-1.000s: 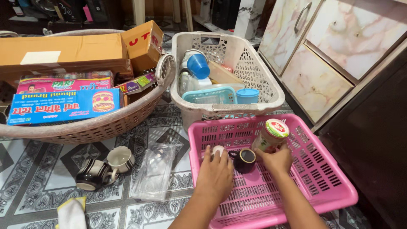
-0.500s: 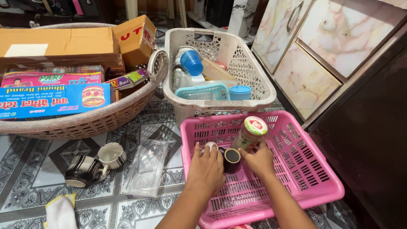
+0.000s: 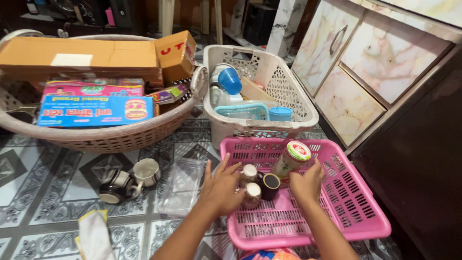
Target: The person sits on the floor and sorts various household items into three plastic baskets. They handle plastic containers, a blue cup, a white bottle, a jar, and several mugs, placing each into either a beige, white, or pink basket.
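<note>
A pink plastic basket (image 3: 356, 202) lies on the patterned floor tiles. Inside it, side by side, stand two small pale cups (image 3: 249, 172) (image 3: 253, 194) and a dark cup (image 3: 270, 182). My left hand (image 3: 220, 188) is at the basket's left rim with its fingers spread, the fingertips touching the pale cups. Just right of the dark cup, a jar (image 3: 290, 161) with a green and red lid leans to one side. My right hand (image 3: 306, 185) holds this jar by its lower part.
A white slatted basket (image 3: 293, 101) behind holds a blue cup (image 3: 230, 80) and plastic containers. A big round basket (image 3: 110, 137) with boxes is at the left. Two cups (image 3: 129, 180), a clear plastic pack (image 3: 183, 188) and a cloth (image 3: 94, 236) lie on the floor. Cabinet doors (image 3: 380, 62) stand at right.
My left hand has come off the pale cup it covered and spread its fingers, so two pale cups now show. The right hand stays at the jar. The view has shifted slightly.
</note>
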